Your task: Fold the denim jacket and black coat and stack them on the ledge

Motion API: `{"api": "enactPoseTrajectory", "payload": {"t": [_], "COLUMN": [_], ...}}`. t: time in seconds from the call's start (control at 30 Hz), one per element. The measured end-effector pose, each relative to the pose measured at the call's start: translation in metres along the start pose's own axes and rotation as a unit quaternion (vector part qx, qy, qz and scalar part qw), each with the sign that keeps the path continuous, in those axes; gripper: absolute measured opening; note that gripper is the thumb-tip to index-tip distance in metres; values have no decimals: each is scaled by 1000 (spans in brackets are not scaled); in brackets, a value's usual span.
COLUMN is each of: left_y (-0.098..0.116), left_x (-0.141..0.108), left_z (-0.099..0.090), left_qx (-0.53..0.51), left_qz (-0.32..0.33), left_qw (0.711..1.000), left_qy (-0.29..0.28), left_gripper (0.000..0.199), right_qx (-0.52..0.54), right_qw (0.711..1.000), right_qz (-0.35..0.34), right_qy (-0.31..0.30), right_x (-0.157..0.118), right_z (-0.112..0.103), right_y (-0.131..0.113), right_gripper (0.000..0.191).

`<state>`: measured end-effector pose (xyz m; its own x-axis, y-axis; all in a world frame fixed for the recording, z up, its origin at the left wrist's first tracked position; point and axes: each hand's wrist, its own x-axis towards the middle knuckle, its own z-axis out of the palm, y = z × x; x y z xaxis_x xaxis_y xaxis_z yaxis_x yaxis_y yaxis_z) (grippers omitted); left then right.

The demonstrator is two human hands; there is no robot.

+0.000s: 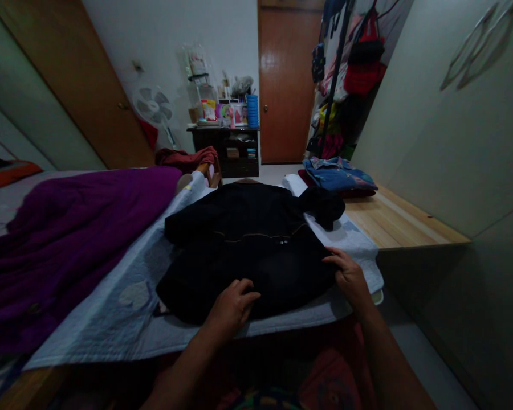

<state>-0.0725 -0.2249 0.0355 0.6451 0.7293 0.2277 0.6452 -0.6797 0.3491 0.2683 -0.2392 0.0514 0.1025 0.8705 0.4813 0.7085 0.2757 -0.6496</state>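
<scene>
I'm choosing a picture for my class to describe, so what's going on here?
A person's left hand and right hand are on a black garment spread over a pale blue cloth. The left is near the garment's closest edge, the right at its side edge. Folded denim clothing lies farther back.

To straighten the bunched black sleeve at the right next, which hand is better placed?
Probably the right hand: it touches the black jacket at its right edge, closer to the bunched sleeve. The left hand is farther, at the near edge.
</scene>
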Motion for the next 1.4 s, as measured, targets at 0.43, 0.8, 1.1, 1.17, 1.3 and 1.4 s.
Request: {"api": "enactPoseTrajectory", "payload": {"t": [0.43, 0.8, 1.1, 1.17, 1.3, 1.4], "left_y": [8, -22, -42, -39, -38, -42], "left_x": [2, 60, 60, 63, 88, 115], "left_z": [-11, -18, 0, -3, -6, 0], "left_qx": [-78, -7, 26, 21, 23, 52], "left_qz": [-43, -82, -134, -117, -108, -133], "left_qw": [992, 996, 983, 985, 992, 990], "left_qy": [-91, 21, -126, -122, -58, 13], "left_gripper": [51, 32, 61, 60, 43, 43], "right_qx": [14, -131, -224, -245, -284, -374], "right_qw": [981, 964, 936, 930, 930, 918], "right_qz": [181, 159, 153, 145, 77, 49], "right_qy": [-63, -166, -224, -232, -221, -123], "right_x": [18, 55, 69, 91, 146, 182], "right_z": [-19, -11, -26, -19, 5, 20], "right_y": [-9, 9, 21, 14, -3, -8], "right_gripper": [34, 33, 28, 31, 27, 28]}}
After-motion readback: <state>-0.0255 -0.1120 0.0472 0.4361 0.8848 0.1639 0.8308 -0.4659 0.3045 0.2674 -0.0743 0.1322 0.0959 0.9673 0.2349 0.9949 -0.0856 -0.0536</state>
